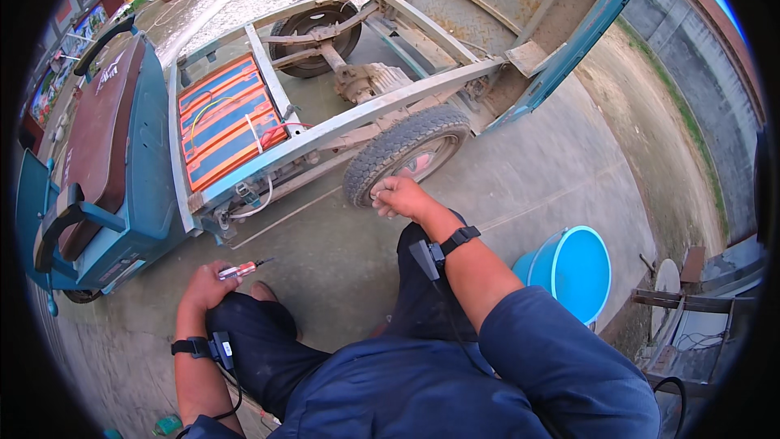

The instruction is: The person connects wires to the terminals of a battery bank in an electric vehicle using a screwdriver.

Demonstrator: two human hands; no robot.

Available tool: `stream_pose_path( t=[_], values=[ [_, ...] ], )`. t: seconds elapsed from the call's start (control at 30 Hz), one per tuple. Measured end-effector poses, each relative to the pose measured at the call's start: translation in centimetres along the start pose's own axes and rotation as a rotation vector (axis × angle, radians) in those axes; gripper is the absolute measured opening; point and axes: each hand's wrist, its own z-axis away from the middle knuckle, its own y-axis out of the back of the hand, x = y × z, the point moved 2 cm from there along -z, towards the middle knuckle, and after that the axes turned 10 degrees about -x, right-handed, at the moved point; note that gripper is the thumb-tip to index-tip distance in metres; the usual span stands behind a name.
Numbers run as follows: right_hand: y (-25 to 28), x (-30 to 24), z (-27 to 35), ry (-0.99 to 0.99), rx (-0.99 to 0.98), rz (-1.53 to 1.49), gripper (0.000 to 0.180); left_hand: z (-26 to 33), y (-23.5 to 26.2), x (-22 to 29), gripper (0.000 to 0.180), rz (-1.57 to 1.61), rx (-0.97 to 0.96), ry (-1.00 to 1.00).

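My left hand (205, 286) rests on my left knee and grips a small screwdriver (240, 269) with a red and clear handle, its tip pointing right. My right hand (400, 196) reaches forward and touches the tread of a black rubber tyre (398, 146) on a stripped three-wheel cart. The fingers curl against the tyre. The cart's grey metal frame (341, 123) is bare, with orange and blue battery packs (223, 122) and loose wires showing inside it. Black wrist straps sit on both forearms.
A teal front body with a brown seat (101, 138) stands at the left. The tilted rusty cargo bed (520, 0) rises behind the frame. A blue plastic bucket (573, 268) sits at my right, with metal scrap (691, 309) beyond it. Concrete ground lies underfoot.
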Motion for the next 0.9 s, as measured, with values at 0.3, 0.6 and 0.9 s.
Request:
stream_pose_path(
  t=[0.3,0.6,0.9],
  values=[
    [0.0,0.3,-0.3,0.015,-0.016,-0.020,0.023,-0.1,-0.1,-0.7,0.042,-0.033,0.026,0.027],
    [0.2,0.1,-0.2,-0.018,-0.033,0.029,0.024,-0.1,-0.2,-0.6,0.043,-0.024,0.014,0.013],
    [0.5,0.1,0.4,-0.012,-0.032,0.038,0.025,-0.1,0.0,-0.2,0.045,-0.026,-0.028,0.045]
  ],
)
